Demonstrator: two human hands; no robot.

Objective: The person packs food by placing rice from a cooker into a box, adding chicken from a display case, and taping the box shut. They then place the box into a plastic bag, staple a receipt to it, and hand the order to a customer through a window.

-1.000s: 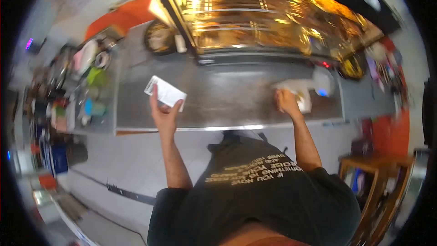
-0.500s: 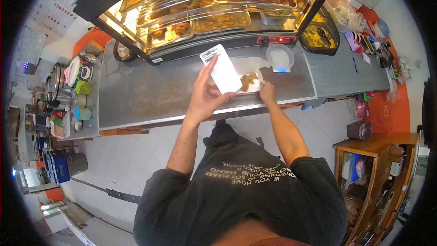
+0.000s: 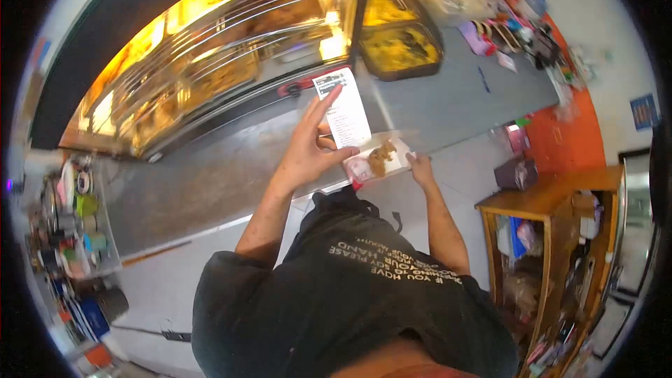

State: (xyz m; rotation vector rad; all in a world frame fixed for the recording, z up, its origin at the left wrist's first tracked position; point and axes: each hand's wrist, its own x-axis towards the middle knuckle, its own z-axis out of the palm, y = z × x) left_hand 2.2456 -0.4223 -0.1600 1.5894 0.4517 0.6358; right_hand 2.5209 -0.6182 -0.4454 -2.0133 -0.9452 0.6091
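Note:
My left hand (image 3: 311,147) is closed on a white printed receipt (image 3: 352,123), its fingers lying across the front. The thumb of that hand rests at the left end of an open white food box (image 3: 400,145). Inside the box are a brown piece of fried-looking food (image 3: 380,159) and a pinkish-white packet (image 3: 359,169). My right hand (image 3: 422,171) pinches the box's right end. The box is held at the counter's front edge. The receipt hides part of the box's back side.
A lit glass food warmer (image 3: 224,56) with several trays stands on the grey counter (image 3: 196,175). Right of it are a black tray of yellow food (image 3: 402,49) and a blue pen (image 3: 484,78). A wooden shelf unit (image 3: 539,199) stands at the right.
My view has turned to the right, so the warmer shifts left. The box has come off the counter top toward me, with both hands still on their items.

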